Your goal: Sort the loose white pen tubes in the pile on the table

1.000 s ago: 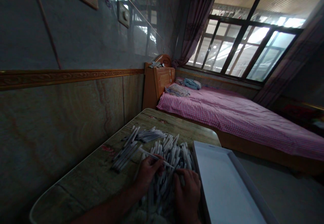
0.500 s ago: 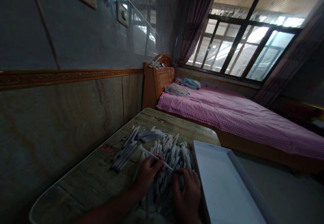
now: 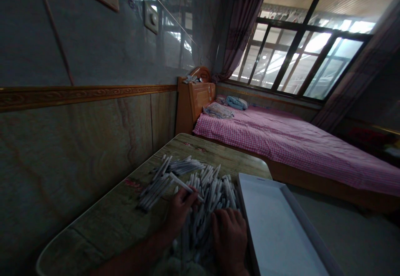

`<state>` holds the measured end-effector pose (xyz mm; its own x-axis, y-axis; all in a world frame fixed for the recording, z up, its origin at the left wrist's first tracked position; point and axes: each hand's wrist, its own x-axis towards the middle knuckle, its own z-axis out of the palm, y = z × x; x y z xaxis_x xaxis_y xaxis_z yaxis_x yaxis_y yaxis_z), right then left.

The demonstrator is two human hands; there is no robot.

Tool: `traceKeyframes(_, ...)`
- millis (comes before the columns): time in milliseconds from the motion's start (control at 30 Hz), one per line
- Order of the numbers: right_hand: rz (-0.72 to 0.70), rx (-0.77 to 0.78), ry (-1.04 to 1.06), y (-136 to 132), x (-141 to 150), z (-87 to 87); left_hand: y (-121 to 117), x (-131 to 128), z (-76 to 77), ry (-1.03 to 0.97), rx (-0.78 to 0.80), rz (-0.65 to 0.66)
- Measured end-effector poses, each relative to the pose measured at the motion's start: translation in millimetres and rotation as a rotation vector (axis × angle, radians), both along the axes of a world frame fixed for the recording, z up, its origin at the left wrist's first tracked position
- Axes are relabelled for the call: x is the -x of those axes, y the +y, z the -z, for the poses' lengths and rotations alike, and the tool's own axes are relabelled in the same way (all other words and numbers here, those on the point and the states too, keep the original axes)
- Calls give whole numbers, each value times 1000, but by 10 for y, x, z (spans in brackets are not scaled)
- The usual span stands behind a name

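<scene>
A slim white pen (image 3: 180, 182) is pinched between the thumb and fingers of my left hand (image 3: 182, 205), its upper end slanting away to the left. Below and around it spreads a loose pile of similar white and grey pens (image 3: 215, 190). My right hand (image 3: 230, 230) is at the pile's right side, close to the tray; its fingers are curled in and their tips hidden, so what they may hold does not show. Left of the pile lie neater rows of pens (image 3: 155, 192), and another bunch (image 3: 185, 166) is behind them.
All of this is on a marbled table (image 3: 93, 226) with rounded corners, set against a tiled wall (image 3: 78, 142). A shallow white tray (image 3: 278, 226) takes up the table's right side. Beyond the table stands a bed (image 3: 265, 138) with a pink checked cover.
My left hand has drawn back slightly to the left with the pen, whose lower tip is now apart from my right hand. The fingers of my right hand have curled in more.
</scene>
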<state>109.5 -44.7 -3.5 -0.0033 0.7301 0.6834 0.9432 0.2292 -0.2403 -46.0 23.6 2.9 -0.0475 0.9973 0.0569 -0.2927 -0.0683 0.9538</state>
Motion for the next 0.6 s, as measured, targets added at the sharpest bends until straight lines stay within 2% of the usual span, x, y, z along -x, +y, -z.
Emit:
traceKeyframes(200,50,23,-45,-11,-5,-18,151,181,-119,20,-18,-299)
traceKeyframes(300,77,19,-47,-26,-24,-21,189,249,-130,56,-60,-355)
traceKeyframes(400,117,18,-46,-30,-54,-11,173,251,-115,104,-86,-290)
traceKeyframes(600,159,19,-92,-26,-87,15,17,145,0,308,-100,-24)
